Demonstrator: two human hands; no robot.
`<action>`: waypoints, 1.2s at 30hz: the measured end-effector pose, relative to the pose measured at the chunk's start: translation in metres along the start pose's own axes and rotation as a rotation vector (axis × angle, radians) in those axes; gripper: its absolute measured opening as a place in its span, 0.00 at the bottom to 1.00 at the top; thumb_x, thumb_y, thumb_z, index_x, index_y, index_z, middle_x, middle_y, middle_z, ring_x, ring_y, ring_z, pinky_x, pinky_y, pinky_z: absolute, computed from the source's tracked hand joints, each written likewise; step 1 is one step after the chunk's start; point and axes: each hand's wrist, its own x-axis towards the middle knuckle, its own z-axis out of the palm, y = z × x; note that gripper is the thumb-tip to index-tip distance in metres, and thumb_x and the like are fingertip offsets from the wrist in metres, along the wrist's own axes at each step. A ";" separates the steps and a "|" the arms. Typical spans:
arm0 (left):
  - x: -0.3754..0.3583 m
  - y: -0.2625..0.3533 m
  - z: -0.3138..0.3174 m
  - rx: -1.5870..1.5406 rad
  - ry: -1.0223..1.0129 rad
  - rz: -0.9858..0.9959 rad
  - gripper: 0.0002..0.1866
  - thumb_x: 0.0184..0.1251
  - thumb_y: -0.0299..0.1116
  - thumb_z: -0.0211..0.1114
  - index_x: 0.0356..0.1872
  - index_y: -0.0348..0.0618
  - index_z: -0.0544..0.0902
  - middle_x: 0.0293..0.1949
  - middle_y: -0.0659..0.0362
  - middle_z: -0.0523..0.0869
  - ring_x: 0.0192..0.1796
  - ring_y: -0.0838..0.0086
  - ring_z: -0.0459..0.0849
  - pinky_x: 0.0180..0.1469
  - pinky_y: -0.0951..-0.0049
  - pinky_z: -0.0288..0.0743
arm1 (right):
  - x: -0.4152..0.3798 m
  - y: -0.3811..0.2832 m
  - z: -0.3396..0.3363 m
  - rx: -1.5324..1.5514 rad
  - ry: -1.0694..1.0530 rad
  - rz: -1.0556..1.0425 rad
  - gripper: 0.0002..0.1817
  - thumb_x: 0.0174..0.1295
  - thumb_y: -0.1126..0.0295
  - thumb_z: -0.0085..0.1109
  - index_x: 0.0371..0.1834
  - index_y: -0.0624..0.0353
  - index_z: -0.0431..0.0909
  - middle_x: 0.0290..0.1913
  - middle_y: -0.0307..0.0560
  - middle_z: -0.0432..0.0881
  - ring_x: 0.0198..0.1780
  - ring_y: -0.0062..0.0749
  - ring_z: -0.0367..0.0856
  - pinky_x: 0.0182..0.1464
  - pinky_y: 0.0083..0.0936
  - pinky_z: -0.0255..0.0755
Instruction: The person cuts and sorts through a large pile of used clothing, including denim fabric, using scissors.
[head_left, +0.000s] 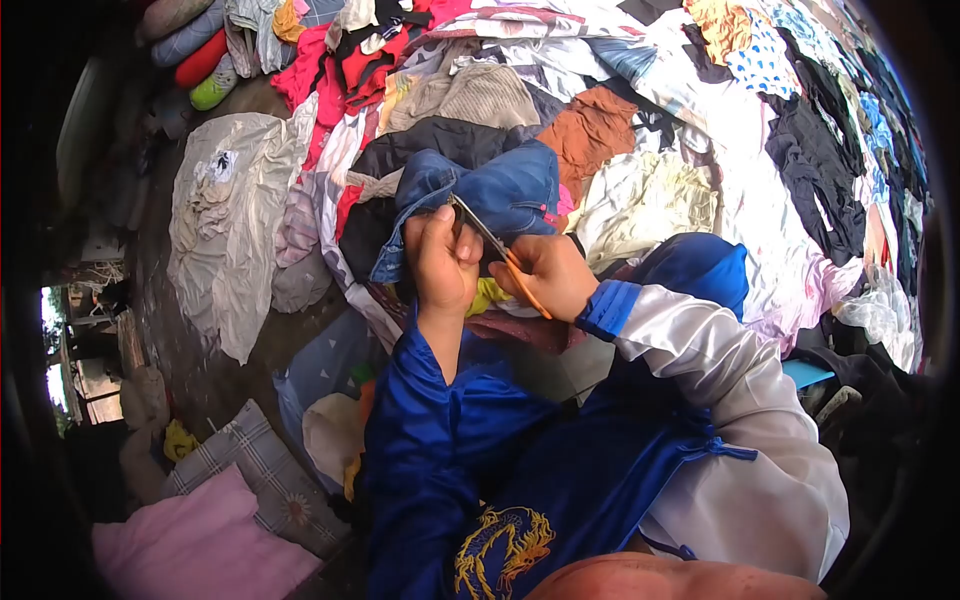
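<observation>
My left hand (443, 262) is closed on the edge of a pair of blue jeans (510, 188), pinching the denim up near its seam. My right hand (556, 272) grips a pair of scissors (487, 236) with orange handles. Their blades point up and left, with the tips touching or very close to the denim just beside my left fingertips. How far apart the blades are is hard to make out. Black cloth (425, 143) lies under and behind the jeans, and a rust-brown garment (588, 130) lies just beyond them.
Heaped clothes spread across the far side and right. A cream cloth (650, 195) lies right of the jeans, a pale crumpled garment (225, 215) to the left. At the lower left are a pink cloth (205, 540) and a grey checked cloth (262, 478). Clear plastic (880, 315) sits far right.
</observation>
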 end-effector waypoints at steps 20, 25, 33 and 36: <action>0.009 -0.018 0.008 0.278 0.464 0.233 0.27 0.78 0.57 0.55 0.38 0.37 0.80 0.30 0.63 0.79 0.29 0.81 0.75 0.30 0.79 0.70 | -0.004 -0.001 0.012 0.046 -0.024 -0.023 0.19 0.57 0.57 0.69 0.24 0.64 0.78 0.23 0.57 0.78 0.25 0.49 0.80 0.29 0.38 0.70; 0.001 -0.017 0.010 0.457 0.461 0.134 0.29 0.78 0.58 0.53 0.27 0.41 0.79 0.21 0.61 0.81 0.20 0.77 0.76 0.26 0.76 0.71 | 0.000 0.004 0.012 0.119 -0.021 -0.046 0.18 0.56 0.61 0.69 0.23 0.65 0.77 0.21 0.54 0.76 0.22 0.40 0.76 0.28 0.35 0.69; -0.014 -0.011 0.016 0.629 0.371 0.106 0.33 0.80 0.58 0.46 0.22 0.43 0.79 0.19 0.65 0.80 0.22 0.81 0.75 0.27 0.78 0.66 | -0.002 0.000 -0.005 0.077 -0.093 -0.067 0.16 0.58 0.64 0.68 0.21 0.64 0.75 0.18 0.45 0.72 0.22 0.24 0.69 0.25 0.30 0.64; -0.012 -0.006 0.016 0.618 0.329 0.104 0.32 0.81 0.58 0.47 0.22 0.43 0.79 0.19 0.66 0.79 0.22 0.82 0.74 0.27 0.79 0.65 | 0.000 -0.007 -0.013 0.033 -0.116 -0.034 0.17 0.59 0.64 0.68 0.21 0.63 0.75 0.18 0.43 0.71 0.22 0.21 0.68 0.24 0.29 0.63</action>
